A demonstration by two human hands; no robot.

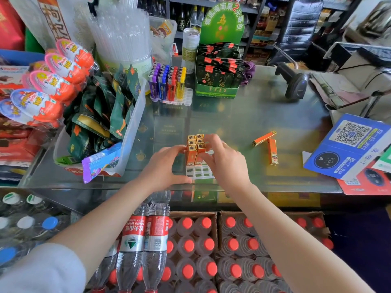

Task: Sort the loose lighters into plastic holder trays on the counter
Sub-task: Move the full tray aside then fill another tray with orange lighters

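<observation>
Several orange-and-gold lighters point(194, 148) stand upright in a clear plastic holder tray point(200, 172) near the glass counter's front edge. My left hand point(165, 166) touches the left side of this cluster with its fingertips, thumb resting by the tray's front corner. My right hand point(224, 159) curls its fingers around the cluster's right side, gripping the lighters. Two loose orange lighters point(268, 144) lie flat on the counter to the right. A second tray point(169, 85) at the back holds purple, blue, red and yellow lighters.
A clear bin of green snack packets point(101, 115) stands left, with Kinder eggs point(53, 81) beyond. A green tea display box point(218, 77), barcode scanner point(294, 81) and blue QR payment stand point(347, 144) ring the counter. Bottled water crates point(201, 250) sit below.
</observation>
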